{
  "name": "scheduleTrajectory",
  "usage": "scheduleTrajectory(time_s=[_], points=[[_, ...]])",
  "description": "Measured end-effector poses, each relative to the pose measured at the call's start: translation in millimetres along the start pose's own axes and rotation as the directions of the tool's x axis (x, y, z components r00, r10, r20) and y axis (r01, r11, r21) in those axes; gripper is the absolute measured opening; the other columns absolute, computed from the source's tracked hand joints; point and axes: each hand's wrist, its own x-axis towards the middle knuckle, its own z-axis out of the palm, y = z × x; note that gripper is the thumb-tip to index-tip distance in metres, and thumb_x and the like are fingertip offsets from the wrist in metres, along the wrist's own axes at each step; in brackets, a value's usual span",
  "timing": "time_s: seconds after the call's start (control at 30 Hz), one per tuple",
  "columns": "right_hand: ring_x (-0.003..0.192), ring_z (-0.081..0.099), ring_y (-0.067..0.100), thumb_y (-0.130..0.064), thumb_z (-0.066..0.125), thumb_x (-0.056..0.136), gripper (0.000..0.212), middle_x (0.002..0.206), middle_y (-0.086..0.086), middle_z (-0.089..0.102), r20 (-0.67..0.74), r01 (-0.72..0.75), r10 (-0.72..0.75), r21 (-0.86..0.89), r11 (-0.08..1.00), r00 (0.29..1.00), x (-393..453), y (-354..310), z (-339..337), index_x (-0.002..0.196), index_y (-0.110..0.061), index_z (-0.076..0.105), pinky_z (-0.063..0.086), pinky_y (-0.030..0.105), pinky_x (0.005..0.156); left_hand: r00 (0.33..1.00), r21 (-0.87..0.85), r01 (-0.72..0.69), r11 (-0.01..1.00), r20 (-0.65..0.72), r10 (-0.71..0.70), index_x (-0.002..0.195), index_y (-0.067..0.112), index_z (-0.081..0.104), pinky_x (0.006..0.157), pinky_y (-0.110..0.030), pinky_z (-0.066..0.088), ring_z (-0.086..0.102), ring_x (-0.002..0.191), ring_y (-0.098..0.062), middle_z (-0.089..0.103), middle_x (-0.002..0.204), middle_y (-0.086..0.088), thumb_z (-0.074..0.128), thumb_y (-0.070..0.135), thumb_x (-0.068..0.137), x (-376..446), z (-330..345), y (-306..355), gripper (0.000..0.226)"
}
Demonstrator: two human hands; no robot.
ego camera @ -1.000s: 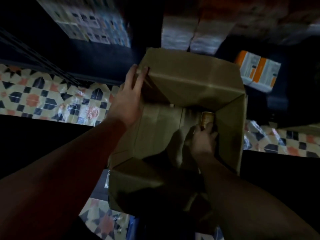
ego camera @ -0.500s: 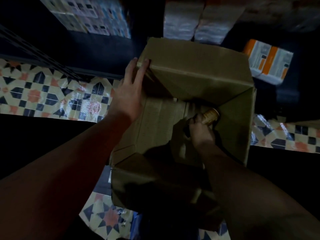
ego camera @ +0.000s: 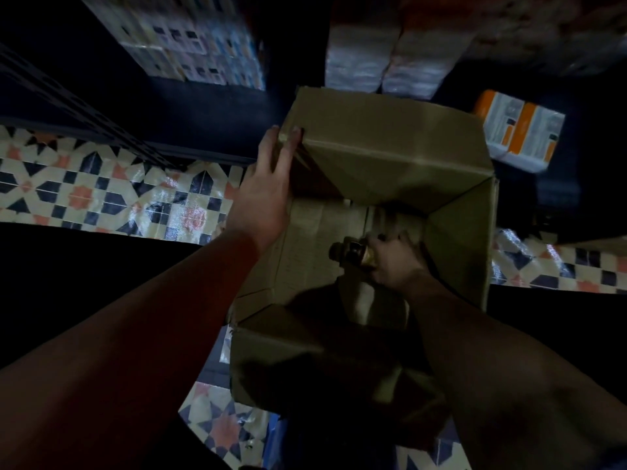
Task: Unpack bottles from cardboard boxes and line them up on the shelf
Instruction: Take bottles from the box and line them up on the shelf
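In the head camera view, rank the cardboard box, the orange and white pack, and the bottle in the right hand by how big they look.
1. cardboard box, by far the largest.
2. orange and white pack.
3. bottle, smallest, though the right hand hides most of it, so its full size is unsure.

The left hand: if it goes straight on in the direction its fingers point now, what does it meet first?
The left hand rests on the cardboard box's left wall, its fingers pointing up the picture. Beyond the box's corner the first thing looks to be the dark shelf unit, though depth is unclear in this dim view.
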Motion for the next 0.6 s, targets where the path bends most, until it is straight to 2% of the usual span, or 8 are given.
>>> scheduleTrajectory(time_s=[0.07, 0.17, 0.3, 0.37, 0.43, 0.5, 0.53, 0.6], points=[[0.133, 0.038, 0.036, -0.028, 0.077, 0.082, 0.077, 0.140, 0.013, 0.051, -0.041, -0.043, 0.053, 0.216, 0.975, 0.998, -15.0, -6.9, -0.8, 0.147, -0.030, 0.036, 0.043, 0.047, 0.105, 1.000, 0.042, -0.023, 0.999, -0.015, 0.024, 0.163, 0.034, -0.004, 0.090, -0.056, 0.056, 0.055, 0.125, -0.038, -0.001, 0.170, -0.007, 0.057, -0.014, 0.078, -2.0, -0.9, 0.6, 0.115], [0.122, 0.053, 0.031, -0.030, 0.082, 0.081, 0.076, 0.133, 0.010, 0.055, -0.129, -0.114, 0.190, 0.450, 0.886, 0.973, -35.7, -21.8, -7.3, 0.143, -0.027, 0.039, 0.049, 0.041, 0.098, 0.999, 0.092, -0.041, 0.995, -0.002, 0.042, 0.163, 0.029, -0.008, 0.106, -0.050, 0.049, 0.043, 0.137, -0.041, -0.009, 0.170, -0.010, 0.054, -0.012, 0.084, -1.8, -1.0, 1.1, 0.108], [0.102, 0.062, 0.024, -0.037, 0.084, 0.078, 0.067, 0.116, 0.005, 0.060, -0.184, -0.125, 0.380, 0.743, 0.657, 0.906, -59.9, -38.2, -33.8, 0.128, -0.025, 0.042, 0.057, 0.044, 0.087, 0.995, 0.274, -0.046, 0.961, 0.098, 0.020, 0.157, 0.026, -0.029, 0.124, -0.057, 0.022, -0.008, 0.155, -0.043, -0.041, 0.162, -0.001, 0.060, 0.002, 0.089, 2.4, -6.5, 3.1, 0.115], [0.097, 0.059, 0.021, -0.038, 0.083, 0.078, 0.066, 0.113, 0.003, 0.057, -0.235, -0.086, 0.427, 0.788, 0.610, 0.873, -73.3, -42.0, -52.8, 0.128, -0.024, 0.043, 0.055, 0.039, 0.081, 0.985, 0.311, -0.080, 0.947, 0.172, 0.027, 0.159, 0.019, -0.024, 0.128, -0.054, 0.005, -0.024, 0.152, -0.039, -0.038, 0.163, -0.001, 0.062, 0.014, 0.092, 7.1, -20.8, 8.3, 0.109], [0.092, 0.056, 0.019, -0.039, 0.082, 0.079, 0.064, 0.107, 0.000, 0.055, -0.306, -0.036, 0.462, 0.802, 0.596, 0.833, -88.8, -43.8, -74.5, 0.128, -0.023, 0.044, 0.048, 0.034, 0.076, 0.973, 0.297, -0.132, 0.946, 0.222, 0.066, 0.163, 0.013, -0.006, 0.128, -0.050, 0.007, -0.014, 0.156, -0.037, -0.013, 0.171, -0.007, 0.062, 0.026, 0.095, 14.2, -49.0, 21.3, 0.097], [0.090, 0.060, 0.019, -0.041, 0.082, 0.078, 0.061, 0.103, -0.002, 0.058, -0.389, 0.035, 0.498, 0.814, 0.580, 0.775, -105.4, -43.4, -97.2, 0.124, -0.023, 0.047, 0.050, 0.034, 0.076, 0.969, 0.210, -0.179, 0.961, 0.208, 0.134, 0.160, 0.013, 0.022, 0.115, -0.047, 0.035, 0.026, 0.151, -0.039, 0.029, 0.163, -0.016, 0.060, 0.026, 0.096, 23.1, -84.4, 35.7, 0.076], [0.090, 0.063, 0.019, -0.041, 0.082, 0.077, 0.058, 0.101, -0.002, 0.061, -0.426, 0.081, 0.511, 0.821, 0.566, 0.747, -113.9, -42.7, -108.6, 0.121, -0.023, 0.048, 0.053, 0.034, 0.075, 0.966, 0.168, -0.215, 0.962, 0.180, 0.185, 0.154, 0.015, 0.035, 0.101, -0.044, 0.047, 0.048, 0.136, -0.039, 0.048, 0.149, -0.018, 0.059, 0.025, 0.096, 26.4, -103.4, 43.1, 0.063], [0.086, 0.065, 0.018, -0.040, 0.082, 0.078, 0.053, 0.096, -0.002, 0.062, -0.499, 0.172, 0.518, 0.815, 0.554, 0.695, -131.5, -42.5, -133.5, 0.116, -0.023, 0.050, 0.052, 0.031, 0.068, 0.942, 0.159, -0.334, 0.929, 0.091, 0.324, 0.142, 0.020, 0.050, 0.085, -0.044, 0.057, 0.065, 0.110, -0.037, 0.065, 0.127, -0.013, 0.057, 0.025, 0.096, 30.0, -140.6, 59.0, 0.047]])
